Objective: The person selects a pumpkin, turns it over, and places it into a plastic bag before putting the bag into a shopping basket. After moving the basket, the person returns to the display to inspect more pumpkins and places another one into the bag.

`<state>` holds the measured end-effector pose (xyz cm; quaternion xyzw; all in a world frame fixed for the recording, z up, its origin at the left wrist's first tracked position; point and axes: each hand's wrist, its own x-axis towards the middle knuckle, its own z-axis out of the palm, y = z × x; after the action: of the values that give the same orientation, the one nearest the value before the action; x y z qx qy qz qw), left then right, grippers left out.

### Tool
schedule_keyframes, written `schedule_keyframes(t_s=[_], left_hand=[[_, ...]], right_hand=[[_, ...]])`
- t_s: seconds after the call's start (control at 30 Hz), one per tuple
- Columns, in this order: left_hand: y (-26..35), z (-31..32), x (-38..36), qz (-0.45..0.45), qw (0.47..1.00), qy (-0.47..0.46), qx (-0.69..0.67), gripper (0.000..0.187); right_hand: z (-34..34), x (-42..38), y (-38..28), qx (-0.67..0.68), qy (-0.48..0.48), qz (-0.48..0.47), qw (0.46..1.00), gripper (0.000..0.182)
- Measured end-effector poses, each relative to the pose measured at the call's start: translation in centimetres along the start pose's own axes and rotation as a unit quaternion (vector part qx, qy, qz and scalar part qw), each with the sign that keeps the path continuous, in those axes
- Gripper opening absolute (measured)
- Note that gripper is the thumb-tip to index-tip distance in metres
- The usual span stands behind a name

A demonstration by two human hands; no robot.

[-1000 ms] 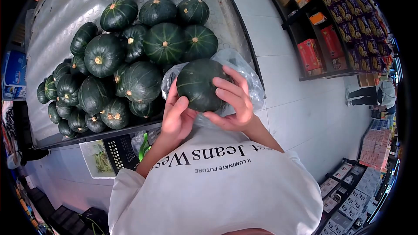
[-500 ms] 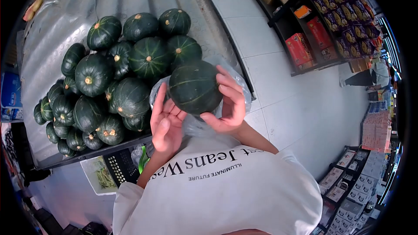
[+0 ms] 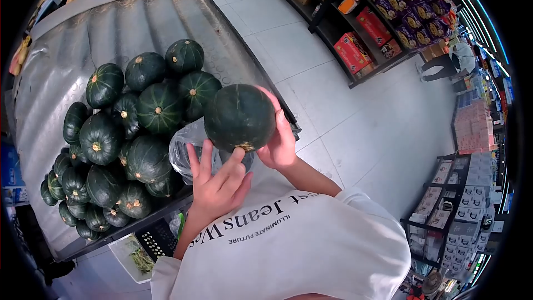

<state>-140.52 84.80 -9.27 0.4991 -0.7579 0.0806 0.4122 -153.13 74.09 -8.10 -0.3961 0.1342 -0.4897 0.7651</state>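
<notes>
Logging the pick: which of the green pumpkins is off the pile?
The pumpkin in the right hand, lifted beside the plastic bag; the rest lie heaped on the stand.

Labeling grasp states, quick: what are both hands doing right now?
Left hand: open, fingertips touching the squash from below, by the plastic bag.
Right hand: closed around the squash, holding it.

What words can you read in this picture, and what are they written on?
"Jeans": on the white shirt, in large black letters, seen upside down.
"ILLUMINATE FUTURE": on the shirt, in small letters next to it.
"We..." and "...st": cut-off bits of words on either side of "Jeans", partly hidden by the arms.
Red boxes and packets on the shelves: print too small to read.
Boxes on the right racks: too blurred to read.
</notes>
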Motion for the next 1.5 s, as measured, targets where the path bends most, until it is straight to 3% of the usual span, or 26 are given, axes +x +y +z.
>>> schedule_keyframes(t_s=[0.1, 0.27, 0.43, 0.67, 0.7, 0.77, 0.83, 0.87, 1.03, 1.13, 1.27, 1.5], left_hand=[[-0.3, 0.8, -0.4, 0.034, 0.998, 0.022, 0.042, 0.044], [-0.1, 1.0, -0.2, 0.049, 0.993, 0.036, 0.102, 0.037], [-1.0, 1.3, -2.2, 0.043, 0.997, 0.029, 0.065, 0.054], [-1.4, 0.7, -0.9, 0.013, 0.990, 0.131, 0.044, 0.052], [-1.7, 0.8, -0.8, 0.033, 0.986, 0.158, 0.046, 0.059], [-1.2, 0.3, 0.0, -0.020, 0.985, 0.166, 0.048, 0.067], [-0.8, -0.2, 0.7, -0.043, 0.982, 0.179, 0.036, 0.085], [-0.7, -0.4, 0.1, -0.121, 0.980, 0.156, -0.003, 0.090], [-1.0, 1.0, 0.2, -0.176, 0.897, 0.321, -0.249, 0.095], [-0.8, 0.4, 0.7, -0.211, 0.890, 0.303, -0.267, 0.091], [-0.8, 0.9, 0.4, -0.185, 0.901, 0.304, -0.249, 0.094], [-0.9, 2.0, -1.3, -0.154, 0.919, 0.299, -0.208, 0.102]], right_hand=[[-0.2, -0.1, 0.1, -0.009, -0.048, 0.008, 0.999, 0.067], [-1.0, -0.5, -0.1, -0.020, -0.129, 0.062, 0.989, 0.085], [-1.0, -0.4, -0.7, -0.010, -0.180, 0.126, 0.975, 0.093], [-1.5, -0.3, -1.3, 0.013, -0.201, 0.158, 0.967, 0.093], [-1.7, -0.3, -1.4, 0.016, -0.205, 0.160, 0.965, 0.094], [-1.8, -0.2, -1.7, 0.001, -0.209, 0.159, 0.965, 0.095], [-1.8, -0.3, -1.9, 0.005, -0.211, 0.148, 0.966, 0.095], [-1.8, -0.3, -2.0, 0.007, -0.213, 0.142, 0.967, 0.095], [-1.1, -1.1, -2.3, 0.034, -0.230, 0.098, 0.968, 0.088], [-0.1, -1.7, -2.6, -0.064, -0.232, 0.060, 0.969, 0.086], [-0.6, -0.9, -2.3, -0.137, -0.313, -0.034, 0.939, 0.072], [-0.5, -0.9, -2.2, -0.201, -0.306, -0.085, 0.927, 0.085]])
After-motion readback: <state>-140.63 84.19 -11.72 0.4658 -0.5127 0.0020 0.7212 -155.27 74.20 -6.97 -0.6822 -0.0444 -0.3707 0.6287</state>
